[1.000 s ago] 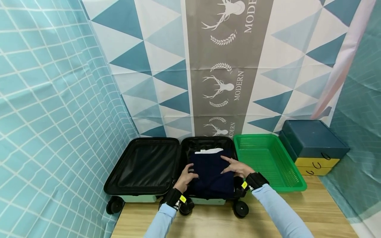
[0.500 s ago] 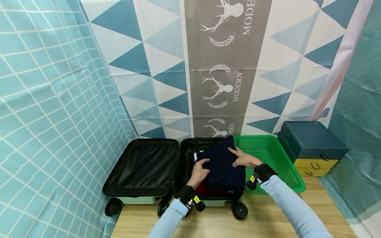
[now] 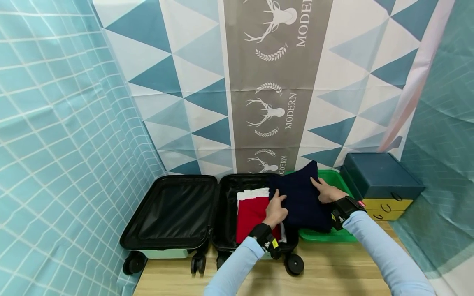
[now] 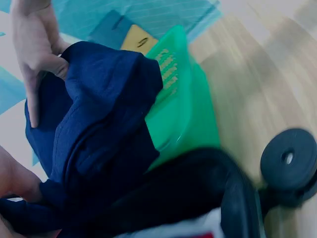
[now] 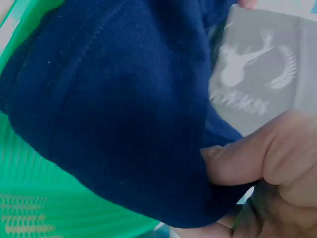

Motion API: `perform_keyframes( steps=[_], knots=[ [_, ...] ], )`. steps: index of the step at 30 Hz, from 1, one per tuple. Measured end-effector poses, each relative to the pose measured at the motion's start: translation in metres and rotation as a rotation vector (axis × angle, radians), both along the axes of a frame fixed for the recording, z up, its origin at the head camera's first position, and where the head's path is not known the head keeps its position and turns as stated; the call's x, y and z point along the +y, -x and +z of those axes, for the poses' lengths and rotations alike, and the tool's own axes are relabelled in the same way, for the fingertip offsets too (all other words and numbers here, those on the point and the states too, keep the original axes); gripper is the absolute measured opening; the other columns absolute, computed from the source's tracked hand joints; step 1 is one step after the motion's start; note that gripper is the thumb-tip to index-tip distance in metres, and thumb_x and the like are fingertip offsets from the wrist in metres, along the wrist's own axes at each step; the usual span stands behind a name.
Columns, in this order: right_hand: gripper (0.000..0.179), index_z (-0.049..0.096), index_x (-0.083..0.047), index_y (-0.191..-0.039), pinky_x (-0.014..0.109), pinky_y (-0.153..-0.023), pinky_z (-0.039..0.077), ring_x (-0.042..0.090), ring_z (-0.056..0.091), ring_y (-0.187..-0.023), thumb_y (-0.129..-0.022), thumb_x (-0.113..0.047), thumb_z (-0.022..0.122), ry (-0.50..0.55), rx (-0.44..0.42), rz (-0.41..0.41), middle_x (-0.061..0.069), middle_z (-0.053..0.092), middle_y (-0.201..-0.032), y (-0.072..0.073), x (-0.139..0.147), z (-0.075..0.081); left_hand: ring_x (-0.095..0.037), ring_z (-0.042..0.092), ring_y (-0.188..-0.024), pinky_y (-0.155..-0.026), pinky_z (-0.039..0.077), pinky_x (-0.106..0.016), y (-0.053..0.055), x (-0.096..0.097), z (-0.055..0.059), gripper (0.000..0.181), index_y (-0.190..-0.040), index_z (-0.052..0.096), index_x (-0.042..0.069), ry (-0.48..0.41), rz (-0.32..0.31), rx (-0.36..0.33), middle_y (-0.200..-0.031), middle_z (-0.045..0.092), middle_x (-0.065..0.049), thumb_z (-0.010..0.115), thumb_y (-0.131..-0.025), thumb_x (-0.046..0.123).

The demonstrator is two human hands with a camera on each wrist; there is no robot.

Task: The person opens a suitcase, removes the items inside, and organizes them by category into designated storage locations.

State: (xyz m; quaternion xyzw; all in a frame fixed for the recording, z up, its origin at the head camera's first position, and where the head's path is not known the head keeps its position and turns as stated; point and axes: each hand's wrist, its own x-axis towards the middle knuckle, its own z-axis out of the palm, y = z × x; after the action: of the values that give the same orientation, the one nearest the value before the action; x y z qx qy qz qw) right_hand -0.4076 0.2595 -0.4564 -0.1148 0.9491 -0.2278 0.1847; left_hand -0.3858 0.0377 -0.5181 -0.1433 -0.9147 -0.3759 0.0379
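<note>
A folded navy blue garment (image 3: pixel 301 197) hangs between both hands, over the right edge of the suitcase (image 3: pixel 226 209) and the green basket (image 3: pixel 329 237). My left hand (image 3: pixel 275 210) pinches its left side. On its right side my right hand (image 3: pixel 327 192) grips the cloth, thumb on top in the right wrist view, where the garment (image 5: pixel 124 109) fills much of the picture. Inside the suitcase's right half lies a folded red garment (image 3: pixel 252 216) with white cloth (image 3: pixel 255 192) showing along its far edge. The left forearm partly covers the red garment.
The suitcase's other half (image 3: pixel 170 213) lies open on the left, lined in black. Dark blue boxes with yellow fronts (image 3: pixel 385 205) stand right of the basket. Black wheels (image 3: pixel 294 264) stick out toward the front of the wooden table (image 3: pixel 177 283). A patterned curtain hangs behind.
Both hands have lifted the navy garment out of the suitcase and carried it right, over the basket. The red garment and white cloth beneath are now uncovered.
</note>
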Motion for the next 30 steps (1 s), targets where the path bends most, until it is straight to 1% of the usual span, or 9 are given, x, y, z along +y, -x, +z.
perform_keyframes(
  steps=[4, 7, 10, 14, 16, 19, 23, 27, 30],
  knots=[
    [0.070, 0.005, -0.003, -0.142, 0.029, -0.047, 0.021, 0.014, 0.022, -0.043, -0.081, 0.011, 0.038, -0.104, 0.071, -0.053, 0.031, -0.002, -0.139, -0.003, 0.013, -0.019, -0.026, 0.049, -0.110, -0.048, 0.033, -0.024, -0.006, 0.018, -0.011, 0.060, -0.123, 0.054, 0.010, 0.052, -0.085, 0.033, -0.143, 0.024, -0.010, 0.051, -0.066, -0.008],
    [0.070, 0.008, -0.003, -0.142, 0.029, -0.047, 0.020, 0.015, 0.025, -0.042, -0.080, 0.011, 0.039, -0.153, 0.126, -0.099, 0.030, 0.002, -0.140, -0.004, 0.020, -0.033, -0.019, 0.059, -0.074, -0.043, 0.024, -0.022, -0.012, 0.027, -0.018, 0.055, -0.125, 0.051, 0.008, 0.090, -0.156, 0.064, -0.144, 0.019, -0.014, 0.049, -0.072, -0.008],
    [0.072, 0.012, -0.003, -0.141, 0.031, -0.046, 0.020, 0.018, 0.030, -0.042, -0.078, 0.011, 0.043, -0.188, 0.210, -0.126, 0.028, 0.006, -0.140, -0.004, 0.026, -0.043, -0.010, 0.043, -0.043, -0.044, 0.022, -0.019, -0.017, 0.032, -0.024, 0.049, -0.127, 0.047, 0.004, 0.130, -0.254, 0.089, -0.144, 0.015, -0.018, 0.048, -0.079, -0.005],
    [0.073, 0.017, -0.003, -0.141, 0.031, -0.044, 0.020, 0.020, 0.034, -0.041, -0.076, 0.011, 0.048, -0.241, 0.331, -0.146, 0.024, 0.012, -0.141, -0.006, 0.033, -0.054, -0.003, 0.034, -0.037, -0.043, 0.025, -0.016, -0.022, 0.037, -0.034, 0.043, -0.132, 0.040, 0.002, 0.190, -0.402, 0.058, -0.143, 0.012, -0.023, 0.043, -0.089, 0.005],
    [0.071, 0.019, -0.004, -0.140, 0.030, -0.043, 0.021, 0.020, 0.034, -0.040, -0.077, 0.011, 0.047, -0.256, 0.374, -0.156, 0.023, 0.014, -0.141, -0.008, 0.035, -0.061, -0.003, 0.039, -0.039, -0.045, 0.029, -0.016, -0.026, 0.039, -0.041, 0.043, -0.134, 0.038, 0.005, 0.247, -0.438, 0.042, -0.143, 0.012, -0.022, 0.042, -0.091, 0.010],
    [0.064, 0.023, -0.003, -0.139, 0.030, -0.041, 0.023, 0.020, 0.034, -0.038, -0.080, 0.010, 0.044, -0.256, 0.442, -0.173, 0.023, 0.018, -0.140, -0.014, 0.037, -0.071, -0.009, 0.060, -0.078, -0.068, 0.042, -0.018, -0.030, 0.039, -0.050, 0.044, -0.134, 0.039, 0.013, 0.369, -0.452, 0.087, -0.142, 0.020, -0.017, 0.045, -0.090, 0.014],
    [0.062, 0.025, -0.006, -0.139, 0.030, -0.041, 0.020, 0.019, 0.032, -0.037, -0.082, 0.013, 0.039, -0.269, 0.533, -0.204, 0.021, 0.022, -0.139, -0.020, 0.038, -0.080, -0.023, 0.034, -0.124, -0.101, 0.026, -0.036, -0.033, 0.039, -0.056, 0.042, -0.129, 0.047, 0.019, 0.507, -0.476, 0.205, -0.135, 0.039, -0.006, 0.050, -0.088, 0.015],
    [0.068, 0.023, -0.011, -0.141, 0.029, -0.042, 0.017, 0.017, 0.028, -0.036, -0.081, 0.019, 0.036, -0.294, 0.591, -0.182, 0.021, 0.025, -0.138, -0.021, 0.041, -0.088, -0.013, 0.038, -0.122, -0.104, 0.017, -0.038, -0.034, 0.039, -0.059, 0.034, -0.123, 0.053, 0.020, 0.601, -0.511, 0.301, -0.124, 0.051, 0.000, 0.049, -0.089, 0.019],
    [0.075, 0.020, -0.015, -0.142, 0.029, -0.042, 0.015, 0.017, 0.025, -0.036, -0.079, 0.022, 0.038, -0.308, 0.661, -0.161, 0.018, 0.024, -0.140, -0.021, 0.045, -0.099, -0.011, 0.037, -0.122, -0.104, 0.017, -0.037, -0.036, 0.039, -0.062, 0.030, -0.120, 0.056, 0.022, 0.634, -0.526, 0.310, -0.124, 0.050, -0.001, 0.046, -0.092, 0.023]
  ],
)
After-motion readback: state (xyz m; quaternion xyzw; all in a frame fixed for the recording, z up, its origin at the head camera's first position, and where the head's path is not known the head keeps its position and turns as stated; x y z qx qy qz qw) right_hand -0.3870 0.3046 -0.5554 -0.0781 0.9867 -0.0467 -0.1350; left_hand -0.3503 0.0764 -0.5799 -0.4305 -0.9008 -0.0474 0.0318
